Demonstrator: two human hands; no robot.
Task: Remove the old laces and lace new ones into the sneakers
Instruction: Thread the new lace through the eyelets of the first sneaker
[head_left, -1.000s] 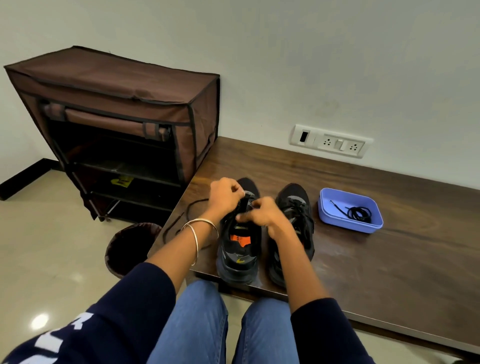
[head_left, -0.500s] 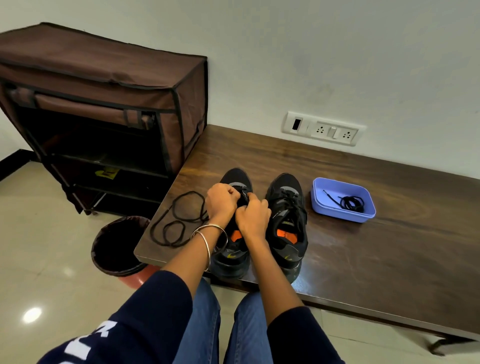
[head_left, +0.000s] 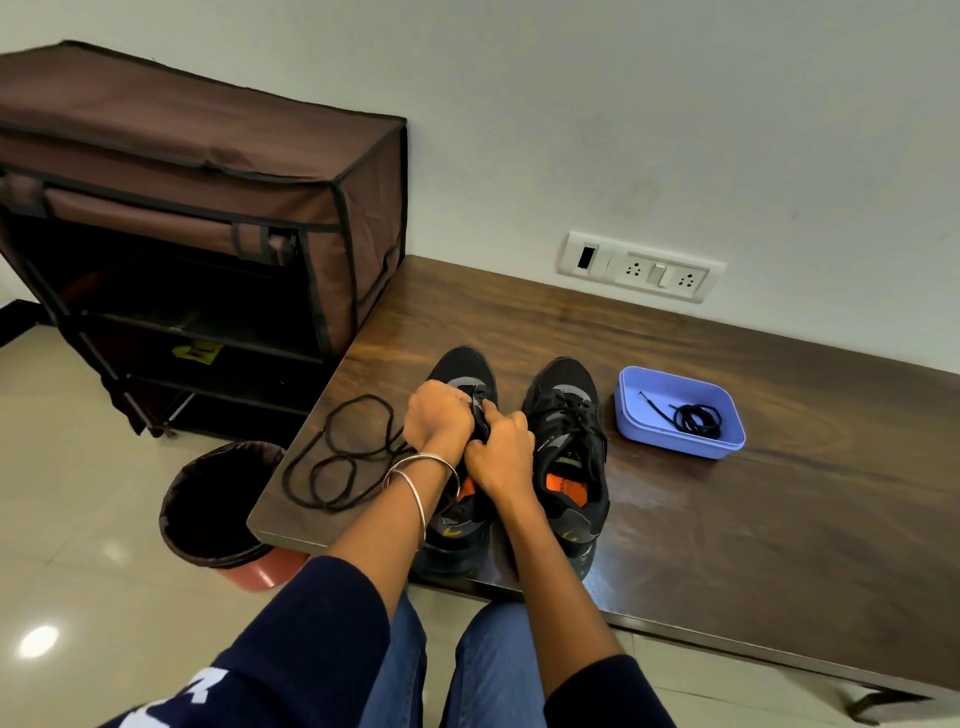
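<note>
Both hands worked at the tongue area of the left sneaker (head_left: 462, 374), which stood on the wooden table (head_left: 727, 519) just beside the right sneaker (head_left: 566, 415). The left hand (head_left: 439, 423) was curled and gripped the dark material at the eyelets; the right hand (head_left: 501, 449) was also curled there, touching the left, but what exactly its fingers pinched was hidden. A long black lace (head_left: 337, 457) lay in loose loops to the left of the shoe, running under the left wrist. The right sneaker was laced. A coiled lace (head_left: 696, 418) waited in the blue tray (head_left: 675, 441) further right.

To do this step well, I would judge that one hand should steady the shoe while the other draws the lace evenly, without twisting it.
</note>
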